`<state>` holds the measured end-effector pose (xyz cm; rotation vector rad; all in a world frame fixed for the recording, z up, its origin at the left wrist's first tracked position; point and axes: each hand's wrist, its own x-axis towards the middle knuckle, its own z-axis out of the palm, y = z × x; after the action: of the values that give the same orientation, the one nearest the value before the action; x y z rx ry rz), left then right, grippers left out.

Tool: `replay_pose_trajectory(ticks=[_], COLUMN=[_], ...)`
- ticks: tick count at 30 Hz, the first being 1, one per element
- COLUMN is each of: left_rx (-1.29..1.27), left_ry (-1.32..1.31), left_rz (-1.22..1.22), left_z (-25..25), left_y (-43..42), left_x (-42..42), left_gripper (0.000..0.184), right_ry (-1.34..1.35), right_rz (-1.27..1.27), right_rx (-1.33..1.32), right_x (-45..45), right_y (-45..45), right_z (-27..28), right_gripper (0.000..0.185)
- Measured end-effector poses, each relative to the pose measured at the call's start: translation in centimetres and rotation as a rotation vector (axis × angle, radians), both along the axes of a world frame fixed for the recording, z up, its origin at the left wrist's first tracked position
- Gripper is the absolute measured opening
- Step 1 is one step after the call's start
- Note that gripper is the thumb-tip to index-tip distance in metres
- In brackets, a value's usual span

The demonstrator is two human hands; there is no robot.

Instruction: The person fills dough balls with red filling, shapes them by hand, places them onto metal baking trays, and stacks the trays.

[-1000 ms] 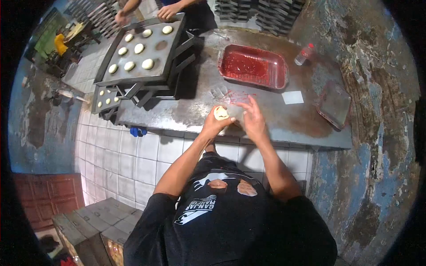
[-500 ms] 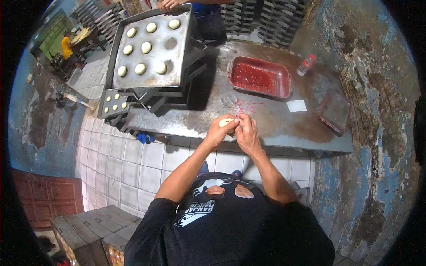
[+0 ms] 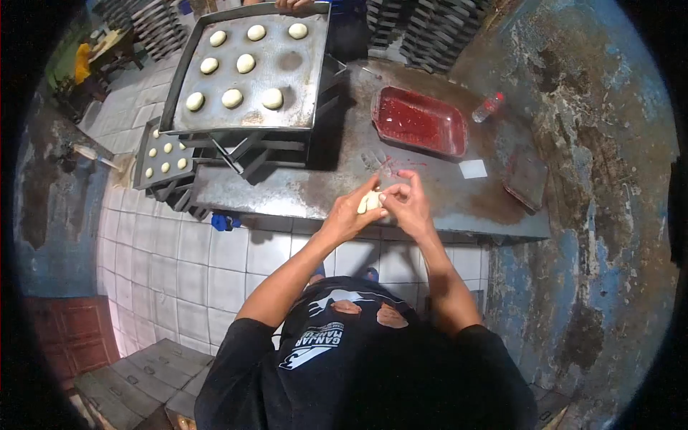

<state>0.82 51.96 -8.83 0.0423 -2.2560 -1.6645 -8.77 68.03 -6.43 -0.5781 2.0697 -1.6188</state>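
Clasping dough pc (image 3: 370,203), prob. | L hand (image 3: 346,213): fingers round it | R hand (image 3: 410,209): fingers pinching edge | nearside of red pan (image 3: 421,145)

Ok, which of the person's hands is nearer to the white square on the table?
Right. The right hand is to the lower left of the white square in the view, not touching it; the left hand is farther left, on the right hand's other side.

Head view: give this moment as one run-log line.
left hand: holds dough piece | right hand: touches dough piece | upper tray: eight dough balls | red-stained pan: on table
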Motion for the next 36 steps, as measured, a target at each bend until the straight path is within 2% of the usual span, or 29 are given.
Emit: replay_pose_trajectory(ticks=[1, 2, 4, 6, 8, 9, 10, 12, 13, 14, 15, 16, 17, 18, 20, 21, 22, 23, 24, 25, 26, 28, 30, 31, 32, 33, 34, 35, 36], left_rx=[0.005, 0.026, -0.018, -0.013, -0.157, -0.009, -0.014, -0.152, -0.168, -0.001, 0.168, 0.153, 0.067, -0.016, -0.004, -0.117, -0.228, -0.014, -0.020, -0.071, -0.125, -0.111, 0.003, -0.044, -0.048, -0.030, -0.009, 0.011, 0.021], left_ry=[-0.140, -0.145, -0.015, 0.033, 0.190, 0.110, 0.113, 0.266, 0.269, 0.165, 0.054, 0.046, -0.021, -0.090, -0.136, -0.184, -0.232, -0.110, -0.121, -0.052, 0.010, -0.150, -0.302, -0.413, -0.416, -0.324, -0.234, -0.168, -0.171], left_rz=[0.011, 0.007, -0.016, 0.011, -0.063, -0.087, -0.072, 0.019, 0.034, 0.012, -0.014, -0.013, -0.026, -0.034, -0.051, -0.095, -0.138, -0.057, -0.031, 0.077, 0.185, 0.185, 0.255, 0.223, 0.232, 0.252, 0.271, 0.247, 0.255], left_z=[0.0, -0.3, 0.1, 0.0, -1.6, 0.2, -0.2, -0.5, 0.0, 0.5, 1.4, 2.2, 3.0, 3.3, 2.5, 2.7, 2.9, 2.9, 2.8, 2.7, 2.6, 3.8, 5.7, 6.1, 6.1, 5.9, 5.3, 3.3, 3.6], left_y=[-0.2, -0.3, -0.6, -0.3, -0.6, -0.5, -0.5, -0.5, -0.2, 0.4, 1.0, 1.3, 1.5, 1.7, 1.2, 0.7, 0.8, 1.4, 1.6, 1.6, 1.3, 1.3, 2.2, 1.8, 1.5, 0.9, 0.0, -1.9, -2.3], left_x=[0.4, 0.3, -0.3, -0.4, -0.6, -0.1, -0.3, -0.8, -0.8, -0.5, -0.1, 0.0, 0.0, 0.0, -0.1, -0.3, -0.2, 0.3, 0.4, 0.6, 1.1, 2.7, 3.3, 3.3, 3.4, 3.4, 3.6, 3.8, 3.7], left_gripper=[0.045, 0.045, 0.042, 0.033, 0.030, 0.030, 0.030, 0.045, 0.045, 0.056, 0.069, 0.069, 0.079, 0.090, 0.081, 0.070, 0.061, 0.043, 0.043, 0.043, 0.043, 0.057, 0.078, 0.094, 0.094, 0.088, 0.081, 0.064, 0.064], right_ry=[0.252, 0.247, 0.887, 0.968, 0.898, 0.507, 0.512, 0.371, 0.320, 0.320, 0.079, -0.164, -0.159, -0.167, 0.397, 0.480, 0.469, 0.372, 0.269, -0.059, -0.082, 0.003, -0.145, -0.102, -0.049, 0.076, 0.077, -0.031, -0.134], right_rz=[0.013, 0.014, 0.240, 0.249, 0.291, 0.186, 0.200, -0.089, -0.048, -0.040, 0.118, 0.275, 0.350, 0.357, 0.559, 0.589, 0.598, 0.548, 0.501, 0.403, 0.432, 0.357, 0.465, 0.698, 0.931, 0.924, 0.937, 0.781, 0.610], right_rx=[0.091, 0.112, 0.288, 0.280, 0.162, 0.157, 0.150, -0.167, -0.136, -0.155, -0.121, -0.085, -0.097, -0.110, 0.250, 0.219, 0.203, -0.009, -0.218, -0.415, -0.426, -0.385, -0.331, -0.257, -0.178, -0.031, -0.033, -0.276, -0.506], right_x=[0.8, 1.4, 2.4, 2.7, 2.1, 2.4, 1.8, 0.1, -0.3, -1.0, -1.4, -1.7, -2.5, -2.7, -1.7, -1.1, -1.3, -1.8, -2.2, -2.6, -3.3, -4.1, -4.5, -5.1, -5.6, -5.0, -4.3, -3.5, -2.8], right_y=[-0.6, -1.1, -1.9, -2.2, -1.7, -1.3, -1.0, -0.2, 0.3, 0.6, 0.8, 1.2, 1.4, 1.2, 0.5, 0.6, 0.8, 0.6, 0.1, -0.1, -0.4, -1.1, -2.1, -3.1, -4.1, -4.9, -6.2, -7.4, -8.5], right_z=[2.2, 3.3, 4.5, 4.3, 4.2, 5.3, 5.1, 4.2, 4.1, 3.9, 3.8, 3.6, 3.2, 4.2, 8.0, 8.4, 7.6, 6.4, 5.7, 5.7, 5.2, 4.5, 4.3, 3.9, 3.8, 5.1, 5.2, 4.9, 4.7], right_gripper=[0.052, 0.052, 0.044, 0.045, 0.047, 0.053, 0.053, 0.059, 0.064, 0.064, 0.063, 0.063, 0.052, 0.052, 0.039, 0.032, 0.032, 0.037, 0.043, 0.055, 0.055, 0.062, 0.060, 0.057, 0.055, 0.050, 0.050, 0.050, 0.050])
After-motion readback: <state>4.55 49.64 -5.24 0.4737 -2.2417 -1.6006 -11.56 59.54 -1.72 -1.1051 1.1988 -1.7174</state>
